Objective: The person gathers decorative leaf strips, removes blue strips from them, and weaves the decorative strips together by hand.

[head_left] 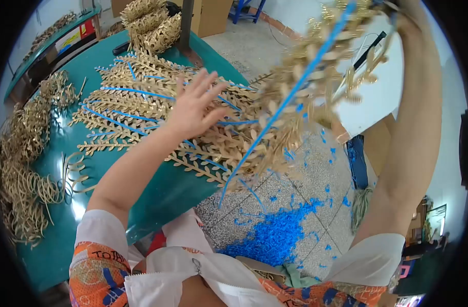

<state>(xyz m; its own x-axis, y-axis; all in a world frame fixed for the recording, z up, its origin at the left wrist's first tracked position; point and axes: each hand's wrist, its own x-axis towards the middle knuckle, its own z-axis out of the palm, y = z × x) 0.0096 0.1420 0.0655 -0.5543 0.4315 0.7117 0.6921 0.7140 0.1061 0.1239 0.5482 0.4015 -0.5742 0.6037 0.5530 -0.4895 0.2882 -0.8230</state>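
Observation:
My left hand (195, 107), fingers spread, is over a pile of gold leaf-shaped trim strips (137, 100) spread across the green table. Whether its palm presses on them I cannot tell. Narrow blue strips (113, 118) lie among the gold leaves. At the upper right, my raised right hand (400, 18) grips one end of a bundle of gold leaf trim (295, 77), its fingers partly cut off by the frame. This bundle slants down toward the pile, blurred by motion. A long blue strip (290, 94) runs along it and hangs past the table edge.
Coiled gold trim (21, 158) is heaped on the left of the green table (157, 210). Rolled gold trim (149, 25) stands at the back beside a metal post (187, 25). Blue scraps (275, 230) cover part of the floor. A white panel (369, 87) is at the right.

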